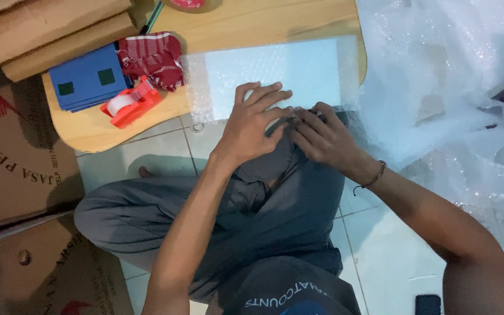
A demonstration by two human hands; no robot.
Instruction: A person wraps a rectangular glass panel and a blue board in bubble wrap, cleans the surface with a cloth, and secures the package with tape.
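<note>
We see left hand (251, 125) spread flat on bubble-wrapped flat parcel (275, 73), frame centre | right hand (321, 139) pinching its near edge | glossy red tape dispenser (132, 103) upper left

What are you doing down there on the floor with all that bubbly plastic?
A person sits cross-legged on the tiled floor at a low wooden board. The left hand presses flat on a pale flat item wrapped in bubble wrap, while the right hand pinches the wrap's near edge. A red tape dispenser, blue booklets and a red cloth lie beside it.
</note>
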